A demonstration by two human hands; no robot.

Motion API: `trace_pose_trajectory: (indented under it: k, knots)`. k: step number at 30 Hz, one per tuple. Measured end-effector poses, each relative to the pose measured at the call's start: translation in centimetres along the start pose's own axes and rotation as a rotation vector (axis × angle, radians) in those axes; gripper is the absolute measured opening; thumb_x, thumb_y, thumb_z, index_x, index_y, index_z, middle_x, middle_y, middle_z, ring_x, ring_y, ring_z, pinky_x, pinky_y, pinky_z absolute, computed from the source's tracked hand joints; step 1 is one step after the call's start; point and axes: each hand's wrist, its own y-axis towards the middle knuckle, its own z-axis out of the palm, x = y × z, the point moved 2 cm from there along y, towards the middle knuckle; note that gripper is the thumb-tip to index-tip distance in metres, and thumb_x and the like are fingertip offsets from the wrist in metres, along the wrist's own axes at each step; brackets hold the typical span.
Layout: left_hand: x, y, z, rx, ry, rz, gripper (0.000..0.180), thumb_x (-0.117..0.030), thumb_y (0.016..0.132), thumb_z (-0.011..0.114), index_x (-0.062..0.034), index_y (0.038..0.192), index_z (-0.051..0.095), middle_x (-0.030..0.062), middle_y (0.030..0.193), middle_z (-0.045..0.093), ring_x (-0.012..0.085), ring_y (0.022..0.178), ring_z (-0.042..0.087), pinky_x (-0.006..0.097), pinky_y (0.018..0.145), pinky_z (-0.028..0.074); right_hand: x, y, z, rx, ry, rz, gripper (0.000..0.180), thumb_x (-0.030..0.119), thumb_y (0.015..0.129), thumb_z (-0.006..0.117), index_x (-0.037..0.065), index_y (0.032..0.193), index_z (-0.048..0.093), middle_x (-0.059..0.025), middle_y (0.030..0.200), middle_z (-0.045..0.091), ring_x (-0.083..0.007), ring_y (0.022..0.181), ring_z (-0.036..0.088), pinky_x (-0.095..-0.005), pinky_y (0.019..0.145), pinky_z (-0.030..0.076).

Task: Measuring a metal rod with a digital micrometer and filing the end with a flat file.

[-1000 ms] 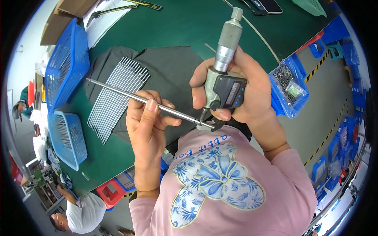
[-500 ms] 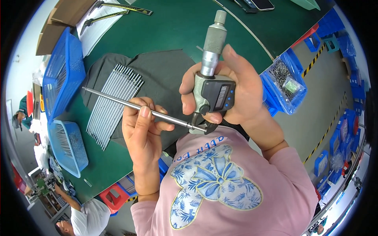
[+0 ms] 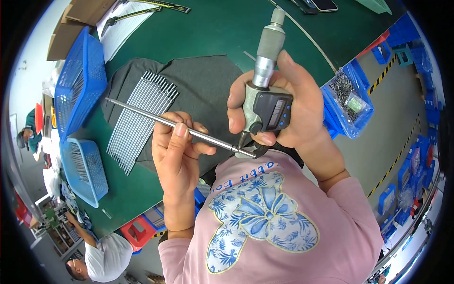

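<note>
Steel rod (image 3: 208, 137) at the micrometer (image 3: 273, 108)

Left hand (image 3: 173, 158) pinches the rod near mid-length; right hand (image 3: 303, 108) wraps the micrometer. Rod's grooved end lies at the measuring gap, below the right fingers; contact unclear. Rod looks stiff, fairly light, smooth enough to roll: mid-shaft grip seems best, clear of the groove. Beyond left hand: row of rods (image 3: 142, 122) on dark cloth (image 3: 205, 78). Farther left: light-blue basket (image 3: 99, 182).

A factory workshop, by the micrometer (image 3: 266, 102) in the right hand (image 3: 305, 106), metal rods (image 3: 135, 132) beyond the left hand (image 3: 171, 156), and a blue parts bin (image 3: 363, 124) and striped floor tape (image 3: 382, 75) rightward.
</note>
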Motion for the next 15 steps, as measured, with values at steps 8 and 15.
trace_pose_trajectory:
  k: [8,15]
  knots:
    - [0.11,0.07,-0.04,-0.005,-0.018,-0.012,0.011,-0.007,0.094,0.050,0.0011,0.100,0.046,0.0115,0.094,0.047,0.0206,0.082,0.063,0.031,0.057,0.062,0.23,0.01,0.04,-0.041,-0.109,0.004,0.080,0.062,0.092,0.026,-0.010,0.095,0.060,-0.0260,0.076,0.063,-0.0184,0.040,0.052,-0.0230,0.034,0.041]
    - [-0.13,0.07,-0.28,-0.031,0.005,-0.006,0.014,-0.008,0.094,0.049,0.0011,0.104,0.045,0.0113,0.095,0.047,0.0193,0.080,0.062,0.030,0.055,0.061,0.02,0.36,0.13,0.016,-0.087,-0.017,0.069,0.056,0.093,0.034,-0.008,0.096,0.060,-0.0219,0.074,0.065,-0.0172,0.042,0.054,-0.0233,0.037,0.042]
